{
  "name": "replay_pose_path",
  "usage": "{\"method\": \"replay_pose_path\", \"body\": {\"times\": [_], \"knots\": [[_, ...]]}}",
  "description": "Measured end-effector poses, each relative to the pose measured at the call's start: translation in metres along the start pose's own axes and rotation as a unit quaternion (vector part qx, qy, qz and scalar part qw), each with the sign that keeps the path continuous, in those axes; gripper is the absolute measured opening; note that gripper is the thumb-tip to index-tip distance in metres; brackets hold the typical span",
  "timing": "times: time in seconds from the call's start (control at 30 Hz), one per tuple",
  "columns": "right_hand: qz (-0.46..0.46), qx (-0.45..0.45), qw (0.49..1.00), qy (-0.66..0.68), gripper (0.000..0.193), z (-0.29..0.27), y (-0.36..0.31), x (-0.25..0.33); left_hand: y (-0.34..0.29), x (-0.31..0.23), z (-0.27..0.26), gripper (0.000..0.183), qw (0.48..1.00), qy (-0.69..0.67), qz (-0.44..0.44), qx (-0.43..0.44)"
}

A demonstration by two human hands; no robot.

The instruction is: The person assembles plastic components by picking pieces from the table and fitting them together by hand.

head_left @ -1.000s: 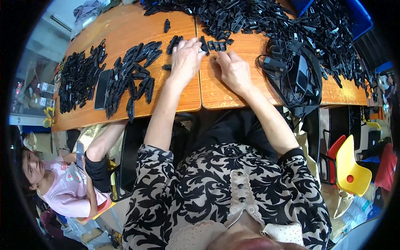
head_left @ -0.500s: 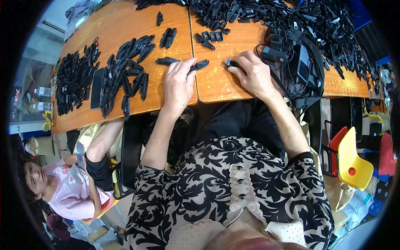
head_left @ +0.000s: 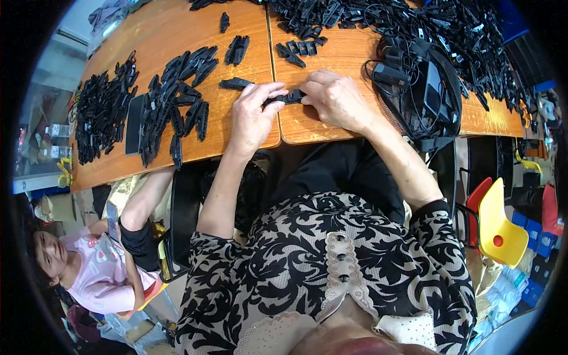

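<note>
Left hand [head_left: 254,118]: fingers bent, thumb and fingertips pinched together on the left end of a small oblong black plastic piece [head_left: 293,96]. Right hand [head_left: 334,97]: fingers curled in, closed on the right end; one part or two meeting, cannot tell. Position: between the hands, near the front edge of an orange-brown wood-grain surface [head_left: 165,35], by its seam.

Just beyond the left fingers: one slim black plastic clip [head_left: 236,83]. Farther back: two long black clips side by side [head_left: 236,50]; a row of black open-topped compartments [head_left: 302,47].

Left side: loose cluster of long black clips [head_left: 183,89]; flat dark smartphone [head_left: 135,124]; dense heap of black clips [head_left: 106,112].

Right side: black mesh bag [head_left: 454,112] with cables and adapters; behind it, large spread of black plastic parts [head_left: 467,53].
</note>
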State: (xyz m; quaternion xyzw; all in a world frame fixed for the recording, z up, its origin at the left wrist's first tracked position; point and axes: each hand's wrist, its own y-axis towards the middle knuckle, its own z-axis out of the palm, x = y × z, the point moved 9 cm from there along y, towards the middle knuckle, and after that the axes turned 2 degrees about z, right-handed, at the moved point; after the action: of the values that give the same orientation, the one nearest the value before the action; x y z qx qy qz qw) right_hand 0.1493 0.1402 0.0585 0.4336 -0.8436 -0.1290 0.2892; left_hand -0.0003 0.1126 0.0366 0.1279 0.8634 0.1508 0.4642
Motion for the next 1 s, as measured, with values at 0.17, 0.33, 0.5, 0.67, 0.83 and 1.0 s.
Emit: {"method": "replay_pose_path", "body": {"times": [0.17,0.33,0.5,0.67,0.83,1.0], "knots": [[-0.045,-0.018,0.999,-0.012,0.015,0.016,0.015,0.011,0.0,0.001,0.001,0.038,0.999,0.028,-0.011,-0.015],[0.062,-0.092,0.992,0.054,0.02,0.0,0.004,-0.027,-0.005,-0.015,-0.024,0.034,0.967,0.226,0.102,-0.056],[0.202,-0.157,0.964,-0.07,0.027,-0.014,0.015,-0.08,0.025,-0.022,-0.031,0.038,0.926,0.325,0.146,-0.127],[0.217,-0.123,0.959,-0.133,0.023,0.003,0.024,-0.078,0.064,-0.014,0.027,0.036,0.933,0.312,0.177,-0.002],[0.209,-0.109,0.963,-0.132,0.025,-0.007,0.002,-0.073,0.071,-0.003,0.052,0.043,0.969,0.19,0.112,0.115],[0.287,-0.077,0.954,0.023,0.02,-0.02,-0.037,-0.066,0.039,-0.02,0.041,0.038,0.97,0.167,0.151,0.09]]}}
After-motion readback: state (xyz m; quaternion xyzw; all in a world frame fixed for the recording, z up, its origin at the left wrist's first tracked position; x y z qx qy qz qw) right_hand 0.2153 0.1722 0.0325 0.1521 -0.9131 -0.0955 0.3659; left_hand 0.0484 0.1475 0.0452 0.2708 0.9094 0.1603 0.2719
